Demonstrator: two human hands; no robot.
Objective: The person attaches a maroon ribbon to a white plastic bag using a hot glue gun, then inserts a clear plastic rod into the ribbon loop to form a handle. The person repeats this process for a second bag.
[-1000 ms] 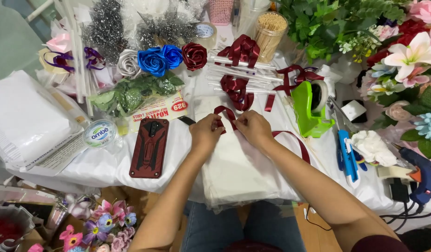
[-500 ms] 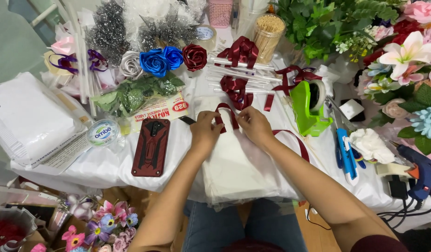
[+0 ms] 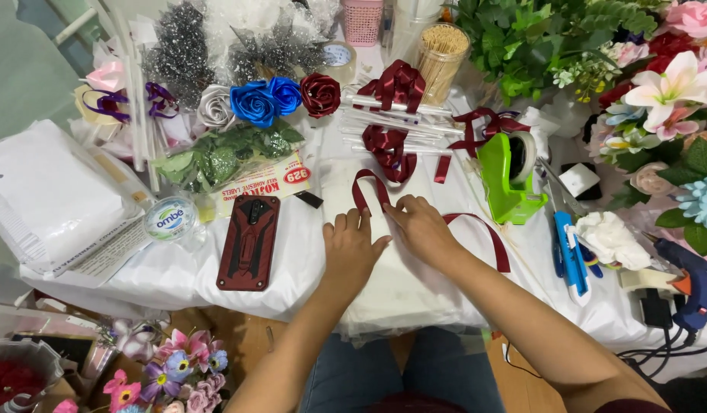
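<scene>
A dark red ribbon [image 3: 369, 186] was pinched against the white cloth-covered surface [image 3: 177, 268] by the closed fingers of the left hand [image 3: 352, 245] and the right hand [image 3: 421, 228], near the middle of the scene. The fold could have been lost had either pinch slackened, since the loose tail trailing right might have dragged it. Two blue ribbon roses [image 3: 266, 99], one dark red rose [image 3: 320, 93] and one silver rose [image 3: 215, 107] were counted far left, and one green tape dispenser [image 3: 509, 176] to the right.
</scene>
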